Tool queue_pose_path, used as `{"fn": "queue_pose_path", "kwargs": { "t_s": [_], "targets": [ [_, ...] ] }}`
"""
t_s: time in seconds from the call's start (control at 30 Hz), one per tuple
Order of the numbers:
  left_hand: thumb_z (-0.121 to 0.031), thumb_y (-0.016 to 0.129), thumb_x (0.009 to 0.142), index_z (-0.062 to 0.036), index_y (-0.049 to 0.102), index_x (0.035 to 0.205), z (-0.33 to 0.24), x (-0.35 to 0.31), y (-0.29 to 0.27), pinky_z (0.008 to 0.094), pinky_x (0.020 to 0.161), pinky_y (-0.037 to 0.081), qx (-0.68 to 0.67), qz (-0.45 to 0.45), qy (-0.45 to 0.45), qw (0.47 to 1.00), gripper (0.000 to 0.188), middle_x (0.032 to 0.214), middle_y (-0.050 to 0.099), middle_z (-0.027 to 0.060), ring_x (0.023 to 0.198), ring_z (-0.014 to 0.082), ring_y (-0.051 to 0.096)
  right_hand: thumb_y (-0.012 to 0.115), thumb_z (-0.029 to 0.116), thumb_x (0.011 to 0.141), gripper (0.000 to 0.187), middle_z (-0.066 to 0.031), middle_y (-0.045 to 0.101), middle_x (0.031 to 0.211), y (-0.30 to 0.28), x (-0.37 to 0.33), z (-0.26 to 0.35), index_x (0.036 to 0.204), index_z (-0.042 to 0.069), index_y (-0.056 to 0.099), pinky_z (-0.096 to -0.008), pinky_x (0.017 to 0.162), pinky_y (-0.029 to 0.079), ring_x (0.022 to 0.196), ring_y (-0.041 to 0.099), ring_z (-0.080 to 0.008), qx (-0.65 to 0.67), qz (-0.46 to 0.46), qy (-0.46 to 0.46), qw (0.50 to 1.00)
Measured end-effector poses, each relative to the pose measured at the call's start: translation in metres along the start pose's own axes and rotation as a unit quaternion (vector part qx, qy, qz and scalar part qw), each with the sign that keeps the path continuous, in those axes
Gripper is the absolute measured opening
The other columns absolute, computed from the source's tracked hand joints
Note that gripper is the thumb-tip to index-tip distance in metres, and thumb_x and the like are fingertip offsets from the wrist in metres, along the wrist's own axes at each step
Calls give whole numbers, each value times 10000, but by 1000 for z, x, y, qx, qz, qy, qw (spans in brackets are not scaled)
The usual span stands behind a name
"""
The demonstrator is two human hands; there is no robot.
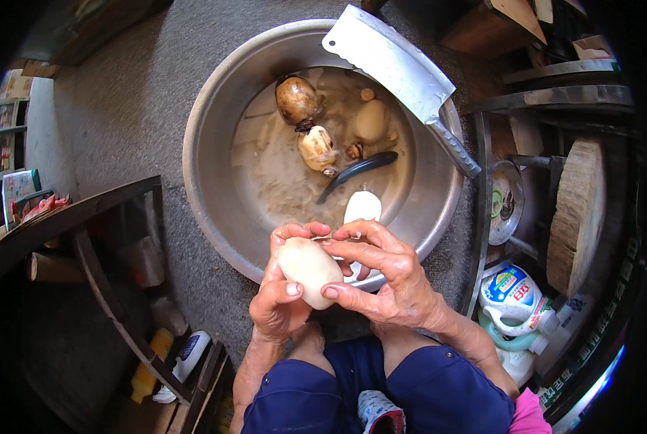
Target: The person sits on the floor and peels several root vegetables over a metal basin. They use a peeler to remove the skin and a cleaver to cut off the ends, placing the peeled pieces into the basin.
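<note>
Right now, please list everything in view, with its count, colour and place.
Round metal basin: 1, grey, on grey floor
Broad metal cleaver: 1, silver, across basin's right rim
Joined rounded roots: 2, brown and cream, in basin
Smooth oval root: 1, tan, in basin
Slim curved object: 1, black, in basin
Smooth rounded piece: 1, white, basin's near side
Round wooden slab: 1, brown, far right
Plastic jugs: 2+, white and teal, lower right
Plastic bottles: 2, yellow and white, lower left
Peeled oval root: 1, cream, lower centre
Shorts: 1 pair, navy, bottom
Bare hands: 2, on the peeled root
</note>
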State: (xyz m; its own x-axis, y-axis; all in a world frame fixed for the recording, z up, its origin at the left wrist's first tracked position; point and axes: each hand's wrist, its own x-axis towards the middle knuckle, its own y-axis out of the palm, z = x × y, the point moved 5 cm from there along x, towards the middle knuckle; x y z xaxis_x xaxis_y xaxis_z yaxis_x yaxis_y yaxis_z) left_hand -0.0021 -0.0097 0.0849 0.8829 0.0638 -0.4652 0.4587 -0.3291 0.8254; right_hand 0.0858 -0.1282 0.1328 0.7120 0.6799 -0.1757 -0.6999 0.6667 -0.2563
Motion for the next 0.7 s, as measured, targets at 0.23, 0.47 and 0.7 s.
{"fn": "queue_pose_path", "kwargs": {
  "t_s": [0.23, 0.47, 0.7],
  "targets": [
    [-208, 641, 676, 18, 361, 1388, -4, -2, 4, 412, 1019, 466, 62, -64, 26, 996, 798, 1251, 515, 174, 1180, 309, 544, 847, 302, 653, 771, -219, 545, 1293, 11, -2, 13, 1288, -22, 555, -404, 897, 542, 1083, 625, -366, -183, 15, -71, 980],
    [-232, 566, 759, 48, 324, 1469, -9, 2, 4, 417, 1100, 382, 142, -53, 48, 987, 801, 1363, 506, 206, 1285, 303, 492, 819, 208, 630, 784, -242, 575, 1255, 15, -7, 3, 1308, -54, 524, -402, 893, 548, 1085, 632, -378, -198, -15, -113, 974],
    [-172, 494, 831, 63, 390, 1433, -11, 1, -1, 425, 1102, 384, 156, -45, 70, 984, 654, 1374, 515, 219, 1301, 303, 486, 858, 133, 584, 787, -241, 606, 1238, 16, -8, 1, 1294, -35, 565, -402, 928, 543, 1111, 637, -370, -176, -8, -96, 980]
  ]
}}
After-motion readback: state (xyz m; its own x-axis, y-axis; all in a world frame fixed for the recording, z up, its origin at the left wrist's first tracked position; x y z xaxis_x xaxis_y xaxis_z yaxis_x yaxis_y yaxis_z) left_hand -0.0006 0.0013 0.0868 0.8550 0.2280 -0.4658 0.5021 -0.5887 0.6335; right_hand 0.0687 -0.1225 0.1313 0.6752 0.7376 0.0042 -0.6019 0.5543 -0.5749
